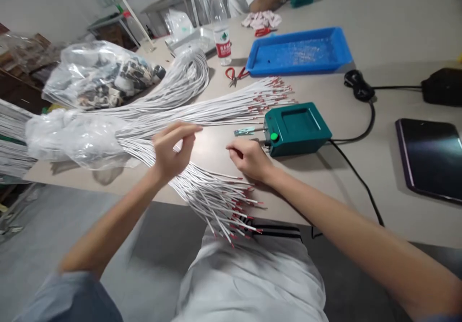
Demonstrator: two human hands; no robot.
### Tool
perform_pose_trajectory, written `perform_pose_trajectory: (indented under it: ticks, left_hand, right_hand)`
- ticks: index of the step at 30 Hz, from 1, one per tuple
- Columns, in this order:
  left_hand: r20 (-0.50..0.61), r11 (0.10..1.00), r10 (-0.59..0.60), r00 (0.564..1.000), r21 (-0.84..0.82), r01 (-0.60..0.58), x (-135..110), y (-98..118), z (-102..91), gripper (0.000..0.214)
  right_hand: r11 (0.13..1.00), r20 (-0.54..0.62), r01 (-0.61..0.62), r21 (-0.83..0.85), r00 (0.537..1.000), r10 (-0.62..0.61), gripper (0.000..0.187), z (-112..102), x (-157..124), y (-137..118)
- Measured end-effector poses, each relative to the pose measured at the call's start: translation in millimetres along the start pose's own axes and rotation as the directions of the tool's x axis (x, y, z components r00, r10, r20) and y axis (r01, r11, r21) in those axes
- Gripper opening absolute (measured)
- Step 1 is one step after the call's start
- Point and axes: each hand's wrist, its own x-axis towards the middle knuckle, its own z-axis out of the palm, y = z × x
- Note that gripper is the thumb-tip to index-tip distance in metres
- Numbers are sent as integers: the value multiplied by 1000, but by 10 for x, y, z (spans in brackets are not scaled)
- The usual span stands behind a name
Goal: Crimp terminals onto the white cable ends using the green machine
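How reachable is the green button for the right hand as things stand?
Likely reachable: the green button sits on the green box's end nearest the right hand, exposed, with nothing visible blocking the short way over.

Forward, downward head view over hands (249, 157)

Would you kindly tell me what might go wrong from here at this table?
The nearer white wires overhang the table, so they might slide off or tangle. The right hand is close to the green device, so the knuckles could bump it. The black cable passes near the right forearm and might get snagged.
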Motion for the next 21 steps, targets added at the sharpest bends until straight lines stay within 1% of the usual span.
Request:
perform_pose_trajectory:
  ticks: [1,2,3,4,5,7,11,15,18,21]
  left_hand:
    - [-46,977,35,998,212,-24,182,-106,-27,24]
    - [-57,893,63,996,448,-31,344,-204,-51,24]
    - [-36,761,70,997,648,-30,479,-292,-70,24]
    - [9,632,47,999,774,-37,587,-367,-83,25]
    - [69,550,0,998,833,-57,666,-429,-86,26]
    - [116,499,-17,993,862,-92,752,-511,-71,26]
    - [180,460,-29,983,876,-147,758,-544,-1,26]
    - [197,468,-26,980,869,-162,737,-535,43,22]
    - [177,522,-17,984,841,-142,772,-565,5,19]
    - [138,635,15,990,764,-116,789,-544,-71,15]
  right_hand:
    - [1000,8,-1,-3,1000,1,18,-7,-3,-2]
    - [1000,17,-5,-5,1000,5,18,-15,-5,-3]
    - [1000,16,-10,-3,1000,11,18,-23,-7,-4]
    - [1000,21,-20,-2,1000,20,18,-30,-8,-4]
    - [1000,23,-31,5,999,31,18,-36,-9,-4]
    - [999,20,-39,12,999,38,18,-47,-10,-5]
    - [999,30,-35,-12,999,35,18,-60,-15,-20]
    - [998,52,-47,-30,997,49,19,-58,-32,-41]
    - [999,73,-40,-25,996,42,20,-51,-35,-18]
    - [999,98,-39,-34,994,42,20,-58,-20,11]
